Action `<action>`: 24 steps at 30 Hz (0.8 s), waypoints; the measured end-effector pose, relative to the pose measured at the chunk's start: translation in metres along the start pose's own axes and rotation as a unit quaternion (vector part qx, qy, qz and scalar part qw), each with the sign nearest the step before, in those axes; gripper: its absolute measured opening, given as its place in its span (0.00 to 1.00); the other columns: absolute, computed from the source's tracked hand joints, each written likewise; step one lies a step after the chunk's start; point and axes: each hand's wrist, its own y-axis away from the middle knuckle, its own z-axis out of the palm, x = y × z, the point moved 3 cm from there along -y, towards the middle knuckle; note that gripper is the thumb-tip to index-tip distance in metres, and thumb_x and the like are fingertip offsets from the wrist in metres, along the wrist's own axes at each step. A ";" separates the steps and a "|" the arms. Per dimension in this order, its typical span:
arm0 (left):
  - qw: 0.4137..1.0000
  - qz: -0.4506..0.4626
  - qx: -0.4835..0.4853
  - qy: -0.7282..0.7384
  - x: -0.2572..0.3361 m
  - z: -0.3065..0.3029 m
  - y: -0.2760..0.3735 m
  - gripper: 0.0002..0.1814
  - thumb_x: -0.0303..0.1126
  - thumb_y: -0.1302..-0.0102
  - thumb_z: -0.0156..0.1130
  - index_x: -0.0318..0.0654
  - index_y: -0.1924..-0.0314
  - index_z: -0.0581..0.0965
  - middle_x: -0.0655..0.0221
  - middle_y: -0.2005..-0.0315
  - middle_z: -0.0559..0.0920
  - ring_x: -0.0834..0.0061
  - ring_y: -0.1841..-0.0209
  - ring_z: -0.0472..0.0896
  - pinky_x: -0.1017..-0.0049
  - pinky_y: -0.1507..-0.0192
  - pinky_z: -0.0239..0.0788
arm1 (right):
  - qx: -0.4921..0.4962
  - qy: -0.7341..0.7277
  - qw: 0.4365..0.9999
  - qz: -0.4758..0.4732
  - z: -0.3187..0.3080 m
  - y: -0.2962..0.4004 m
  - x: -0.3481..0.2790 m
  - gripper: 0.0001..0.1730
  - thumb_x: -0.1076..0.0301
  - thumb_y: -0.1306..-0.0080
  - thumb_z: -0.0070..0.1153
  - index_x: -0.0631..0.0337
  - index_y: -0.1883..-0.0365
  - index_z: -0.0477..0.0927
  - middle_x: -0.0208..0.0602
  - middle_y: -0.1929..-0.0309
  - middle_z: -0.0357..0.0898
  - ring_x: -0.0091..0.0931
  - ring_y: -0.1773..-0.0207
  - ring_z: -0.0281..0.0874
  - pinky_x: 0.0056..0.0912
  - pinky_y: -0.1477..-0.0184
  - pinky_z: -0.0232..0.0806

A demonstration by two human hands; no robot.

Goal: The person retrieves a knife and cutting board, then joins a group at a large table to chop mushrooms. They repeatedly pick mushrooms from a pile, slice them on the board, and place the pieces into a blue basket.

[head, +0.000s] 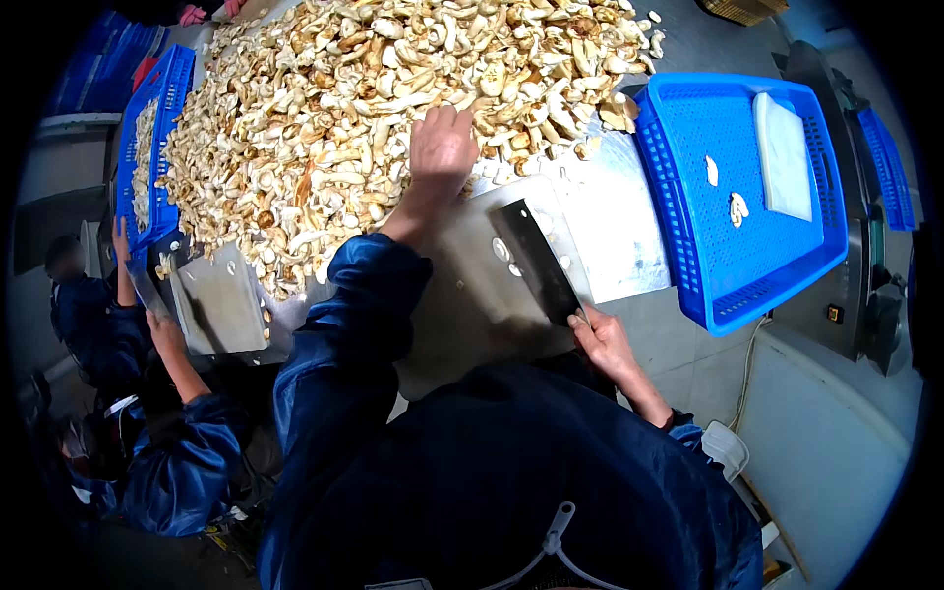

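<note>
A wide heap of pale brown-and-white mushrooms (332, 110) covers the steel table. At its near edge is my left hand (442, 144), its fingertips against the mushrooms; whether it grips one cannot be seen. My right hand (601, 339) is closed around the handle end of a cleaver (538, 258). The broad dark blade lies over a cutting board (457, 295), pointing away from me. A few thin white slices (501, 249) are on and beside the blade.
At the right a blue plastic basket (686, 243) holds a folded white cloth (783, 158) and a few mushroom pieces. Left, a co-worker's hands and knife (146, 289) are near another board (221, 302) and a blue basket (166, 177). Gloved hands show at the top left.
</note>
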 end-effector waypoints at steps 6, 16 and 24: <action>0.802 -0.308 0.057 0.508 0.001 -0.036 0.070 0.12 0.28 0.46 0.67 0.35 0.60 0.78 0.70 0.71 0.81 0.77 0.70 0.77 0.77 0.66 0.70 | 0.018 -0.039 0.999 0.016 -0.003 0.003 0.004 0.13 0.63 0.32 0.46 0.65 0.67 0.75 0.39 0.88 0.65 0.25 0.84 0.63 0.33 0.77 0.58; 0.615 -0.478 0.064 0.624 0.020 -0.026 0.210 0.09 0.31 0.36 0.62 0.37 0.58 0.78 0.74 0.69 0.81 0.86 0.71 0.76 0.86 0.69 0.67 | -0.027 0.072 0.997 -0.002 0.032 -0.005 -0.008 0.13 0.63 0.33 0.47 0.66 0.69 0.74 0.49 0.86 0.67 0.37 0.82 0.67 0.39 0.75 0.60; 0.860 -0.409 0.069 0.298 0.019 -0.035 0.229 0.13 0.33 0.43 0.66 0.35 0.61 0.78 0.71 0.70 0.77 0.79 0.73 0.74 0.76 0.70 0.67 | -0.021 0.140 0.989 -0.047 0.037 -0.002 -0.025 0.12 0.64 0.33 0.46 0.64 0.64 0.75 0.50 0.85 0.68 0.42 0.80 0.71 0.41 0.73 0.63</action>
